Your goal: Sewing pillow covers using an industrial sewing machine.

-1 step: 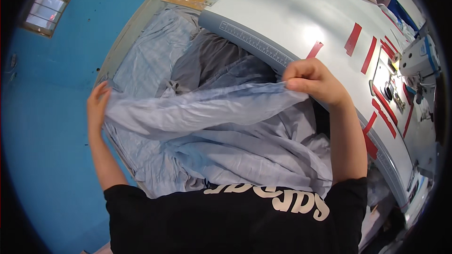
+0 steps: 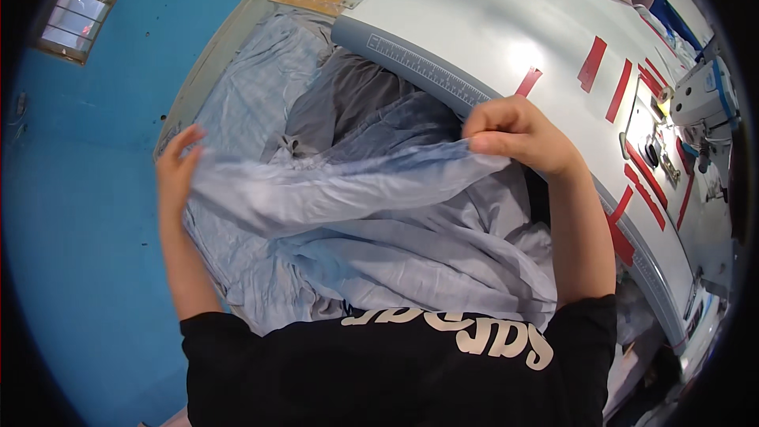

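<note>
Cloth (image 2: 340, 194), pale grey-blue: in the head view it is stretched crosswise in front of the torso, between the left hand (image 2: 178, 174) and the right hand (image 2: 522, 136), and is sagged slightly along its lower edge; at its right end, it is pinched between the thumb and bent forefinger of the right hand, near the rim of the white tabletop (image 2: 466, 8); at its left end, the left hand is blurred, with thumb and fingers seen somewhat parted, and whether the cloth is gripped there cannot be told. Beneath and nearer the body, a heap of similar pale fabric (image 2: 411, 269) is seen in loose folds; beyond the cloth, darker grey fabric (image 2: 344, 99) is bunched below the tabletop's edge; that edge is marked with a ruler scale (image 2: 431, 67); red tape strips (image 2: 591, 65) are stuck on the white surface; at far right, a sewing machine (image 2: 704, 99) is mounted; the left side is bounded by a blue wall (image 2: 87, 158).
</note>
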